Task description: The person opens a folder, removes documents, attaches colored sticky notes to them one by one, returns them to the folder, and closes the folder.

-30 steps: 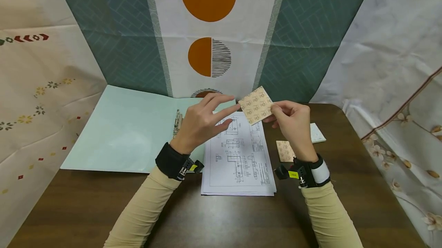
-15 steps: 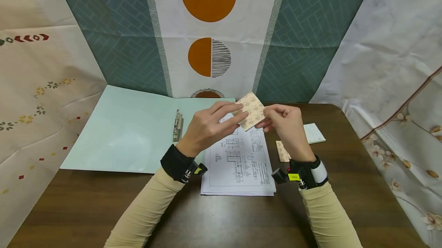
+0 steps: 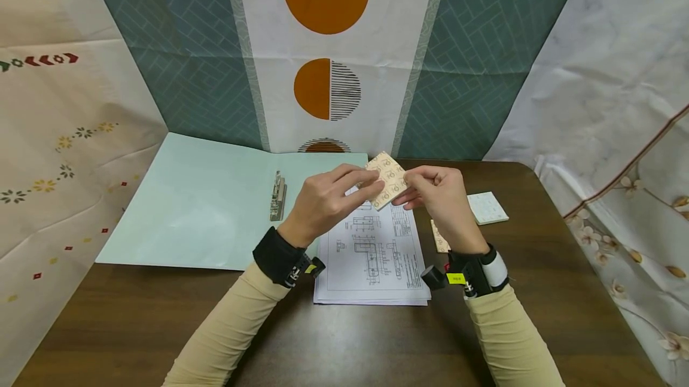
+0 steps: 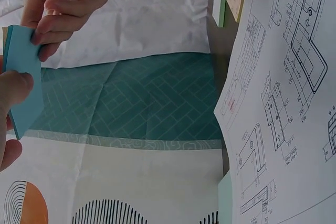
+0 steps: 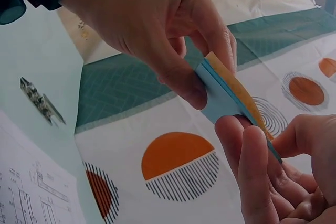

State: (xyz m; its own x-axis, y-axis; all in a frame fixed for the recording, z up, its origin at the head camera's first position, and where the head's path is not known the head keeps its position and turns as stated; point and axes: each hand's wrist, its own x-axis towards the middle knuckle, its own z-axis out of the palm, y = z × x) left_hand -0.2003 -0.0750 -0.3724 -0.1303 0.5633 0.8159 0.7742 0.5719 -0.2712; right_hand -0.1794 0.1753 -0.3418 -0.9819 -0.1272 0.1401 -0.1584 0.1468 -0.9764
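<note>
Above the printed drawings, both hands hold a square sticky-note pad [image 3: 386, 176], tilted on a corner. Its cream patterned face is toward the head camera, and its blue side [image 4: 26, 59] shows in the left wrist view. My left hand [image 3: 329, 198] pinches the left edge, thumb on the blue side and fingers across the patterned face. At the opposite edge my right hand [image 3: 438, 201] has its thumb on the patterned face and fingers beneath, against the blue side. In the right wrist view a tan layer [image 5: 239, 93] lines one side of the blue pad.
A stack of technical drawings [image 3: 350, 282] lies in the middle of the brown table [image 3: 344, 345]. Left of it is an open mint folder [image 3: 210, 213] with a metal clip [image 3: 277, 197]. A white pad [image 3: 487, 207] and a second patterned pad [image 3: 438, 237] lie on the right.
The left hand has moved right and taken hold of the pad's left edge. The right hand has brought the pad left and lower.
</note>
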